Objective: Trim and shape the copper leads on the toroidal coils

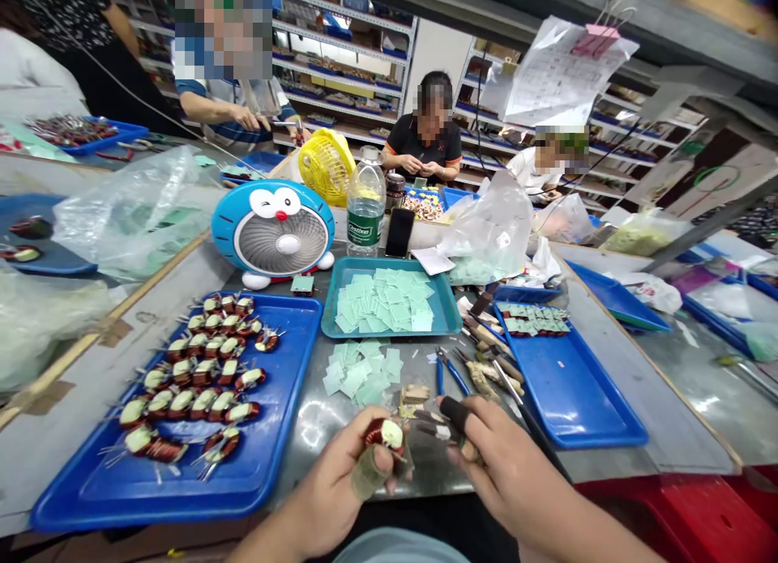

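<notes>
The left hand (337,498) and right hand (507,478) lie nearest, with a tan finger cot (368,474) on one left digit and a black finger cot (455,414) on a right finger. The left grip is clamped on a wound toroid coil (384,435), held just above the front edge of the steel counter (309,433). Its copper turns wrap a ring with a cream patch on top, the ring's face tilts up toward the camera, and thin leads point right toward the other hand. The right grip curls closed around something small and dark that I cannot identify. Only a narrow gap separates the hands. To the left, a blue tray (273,368) carries rows of similar coils, their leads splayed outward. Ahead, loose pale-green paper squares (358,373) lie on the bare metal, and blue-handled pliers (446,370) sit just right of them. Farther right, a blue tray (608,409) holds a row of green-backed pieces. Beyond, a teal tray (389,300) is heaped with more green squares. Past it stand a blue cartoon-faced fan (273,227), a water bottle (365,202), and a phone (399,232). Co-workers (422,138) sit farther back, before metal shelves (340,69).
</notes>
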The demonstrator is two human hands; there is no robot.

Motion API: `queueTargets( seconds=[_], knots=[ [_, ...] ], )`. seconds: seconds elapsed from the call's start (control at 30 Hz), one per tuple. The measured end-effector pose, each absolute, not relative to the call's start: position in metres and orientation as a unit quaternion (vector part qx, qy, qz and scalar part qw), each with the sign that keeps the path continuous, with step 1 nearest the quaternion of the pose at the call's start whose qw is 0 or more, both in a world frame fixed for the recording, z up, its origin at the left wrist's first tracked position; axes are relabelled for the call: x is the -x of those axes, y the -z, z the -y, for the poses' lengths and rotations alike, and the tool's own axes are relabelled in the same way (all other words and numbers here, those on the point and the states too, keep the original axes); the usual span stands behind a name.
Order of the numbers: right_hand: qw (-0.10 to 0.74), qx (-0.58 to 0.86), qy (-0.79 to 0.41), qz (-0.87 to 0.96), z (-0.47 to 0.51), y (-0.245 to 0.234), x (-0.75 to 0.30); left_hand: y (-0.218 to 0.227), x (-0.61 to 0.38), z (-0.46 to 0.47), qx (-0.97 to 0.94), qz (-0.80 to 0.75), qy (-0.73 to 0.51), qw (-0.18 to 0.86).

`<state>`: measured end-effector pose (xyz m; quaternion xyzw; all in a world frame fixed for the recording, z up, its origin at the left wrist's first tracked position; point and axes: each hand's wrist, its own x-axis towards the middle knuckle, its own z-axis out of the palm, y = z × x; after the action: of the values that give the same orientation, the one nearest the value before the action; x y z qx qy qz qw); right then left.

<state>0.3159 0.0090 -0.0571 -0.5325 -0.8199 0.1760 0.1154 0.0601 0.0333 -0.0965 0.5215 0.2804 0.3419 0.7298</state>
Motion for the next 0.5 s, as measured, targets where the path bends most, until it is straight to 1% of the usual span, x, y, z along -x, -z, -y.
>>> queueTargets(
  seconds=[0.07,0.13,0.2,0.23,0.3,0.4,0.5],
  knots=[
    [0.119,0.542,-0.178,0.813,-0.002,0.063,-0.31,0.096,-0.06,-0.034,-0.57,-0.311,-0.338,0.681],
    [0.118,0.548,-0.132,0.817,0.001,0.065,-0.305,0.096,-0.06,-0.034,-0.603,-0.345,-0.339,0.634],
    [0.12,0.554,-0.074,0.82,-0.001,0.065,-0.3,0.096,-0.061,-0.032,-0.606,-0.368,-0.35,0.612],
    [0.123,0.557,-0.059,0.819,-0.002,0.065,-0.298,0.097,-0.063,-0.032,-0.596,-0.369,-0.359,0.617],
    [0.136,0.563,-0.07,0.812,-0.003,0.065,-0.295,0.099,-0.066,-0.029,-0.545,-0.346,-0.386,0.659],
    [0.168,0.575,-0.134,0.79,-0.001,0.07,-0.293,0.101,-0.071,-0.026,-0.414,-0.287,-0.44,0.743],
    [0.197,0.611,-0.217,0.735,0.008,0.077,-0.296,0.101,-0.071,-0.024,-0.356,-0.29,-0.465,0.757]
  ],
)
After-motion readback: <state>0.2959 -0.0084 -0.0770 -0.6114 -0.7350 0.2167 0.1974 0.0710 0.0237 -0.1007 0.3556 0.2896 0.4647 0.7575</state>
